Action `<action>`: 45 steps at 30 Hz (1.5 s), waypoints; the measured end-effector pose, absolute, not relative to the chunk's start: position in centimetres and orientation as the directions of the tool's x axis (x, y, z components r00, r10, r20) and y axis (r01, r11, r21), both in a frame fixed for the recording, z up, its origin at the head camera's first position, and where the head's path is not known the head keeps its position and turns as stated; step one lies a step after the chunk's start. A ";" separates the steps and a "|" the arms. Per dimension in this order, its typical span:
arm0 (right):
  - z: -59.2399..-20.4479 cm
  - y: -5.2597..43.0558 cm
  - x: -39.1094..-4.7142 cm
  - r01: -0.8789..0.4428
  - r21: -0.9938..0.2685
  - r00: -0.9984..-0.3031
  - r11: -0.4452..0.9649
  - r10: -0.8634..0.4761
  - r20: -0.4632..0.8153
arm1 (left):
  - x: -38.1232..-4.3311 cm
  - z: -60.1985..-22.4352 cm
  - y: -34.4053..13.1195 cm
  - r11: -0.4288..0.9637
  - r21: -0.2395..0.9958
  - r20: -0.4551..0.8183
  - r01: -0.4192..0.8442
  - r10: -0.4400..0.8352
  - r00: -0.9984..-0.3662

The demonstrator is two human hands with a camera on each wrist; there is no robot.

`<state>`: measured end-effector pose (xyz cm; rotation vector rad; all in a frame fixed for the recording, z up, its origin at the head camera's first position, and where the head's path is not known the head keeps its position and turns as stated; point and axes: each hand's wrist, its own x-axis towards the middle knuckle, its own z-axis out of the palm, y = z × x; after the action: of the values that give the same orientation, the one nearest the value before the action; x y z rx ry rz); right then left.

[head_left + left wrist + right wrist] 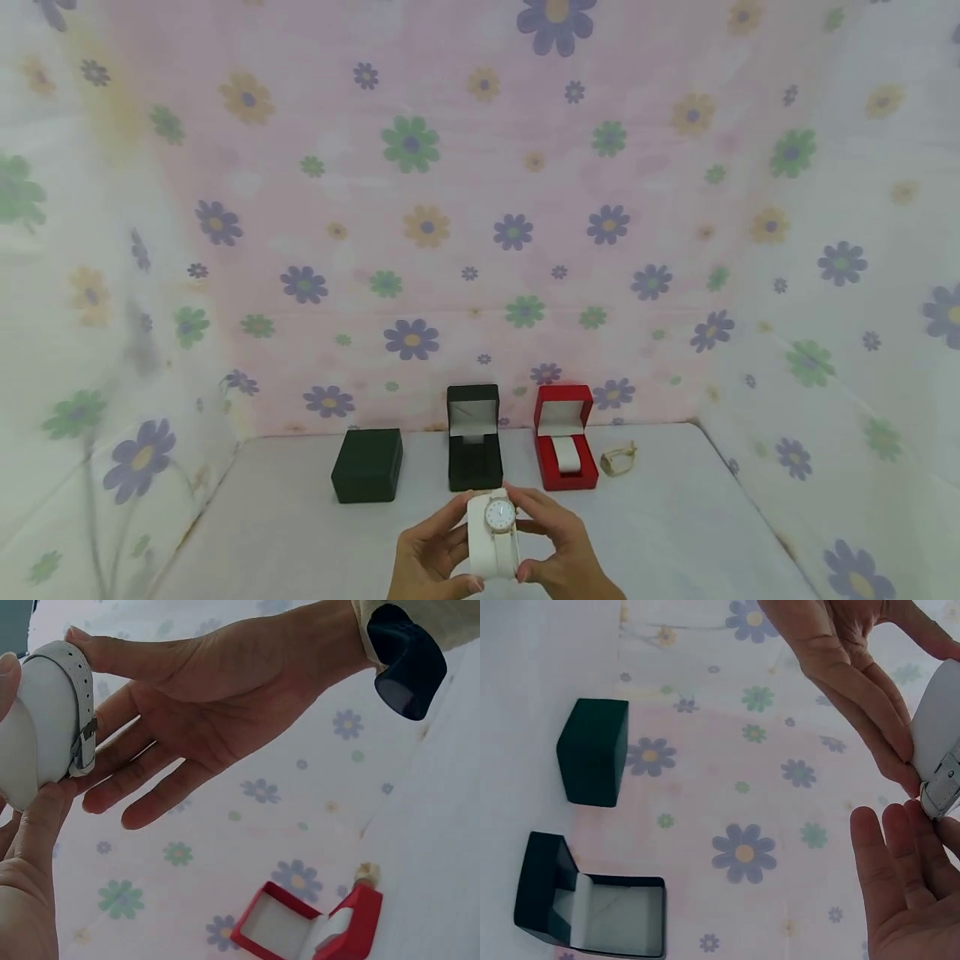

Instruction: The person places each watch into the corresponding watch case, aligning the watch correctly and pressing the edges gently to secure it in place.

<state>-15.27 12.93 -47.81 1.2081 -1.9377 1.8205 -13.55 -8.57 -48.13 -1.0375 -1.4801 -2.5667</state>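
A wristwatch (pixel 500 514) with a pale round dial and white strap is fastened around a white watch cushion (pixel 480 542), held low in front of me. My left hand (pixel 435 550) grips the cushion's left side, fingertips at its upper edge and thumb near the bottom. With thumb and index finger, my right hand (pixel 562 546) holds the other side, along the watch strap (pixel 81 675). In the left wrist view, the strap shows its punched holes and a buckle (pixel 88 729). My right hand's remaining fingers (pixel 169 795) extend loosely behind it.
Behind the hands stand a closed dark green box (pixel 367 467), an open black-looking box (pixel 474 462) and an open red box (pixel 546 475) with a white cushion (pixel 566 454). A gold-coloured watch (pixel 618 460) lies at right. Floral cloth (pixel 480 250) surrounds the white table (pixel 262 533).
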 end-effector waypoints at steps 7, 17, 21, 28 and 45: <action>-46.5 13.8 -16.0 -0.710 -0.704 -0.628 -0.022 -0.432 0.647 | -14.1 -47.1 -8.4 -0.445 0.753 0.631 0.485 0.276 -0.725; -46.0 14.8 -16.9 -0.700 -0.714 -0.644 0.010 -0.441 0.625 | -15.3 -46.8 -9.2 -0.211 0.798 0.600 0.564 0.362 -0.714; -45.7 15.2 -17.4 -0.696 -0.718 -0.625 -0.028 -0.468 0.625 | -15.9 -46.6 -9.3 -0.187 0.757 0.642 0.626 0.387 -0.662; -45.8 15.2 -17.7 -0.677 -0.735 -0.625 -0.043 -0.494 0.605 | -16.0 -46.2 -9.5 -0.157 0.743 0.640 0.651 0.453 -0.621; -44.9 15.0 -18.8 -0.757 -0.651 -0.598 0.049 -0.453 0.661 | -16.8 -45.5 -8.8 -0.086 0.701 0.689 0.708 0.339 -0.641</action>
<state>-18.76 15.02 -44.86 1.2299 -2.0530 1.5664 -16.78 -8.78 -45.47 -1.1409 -1.8958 -1.7848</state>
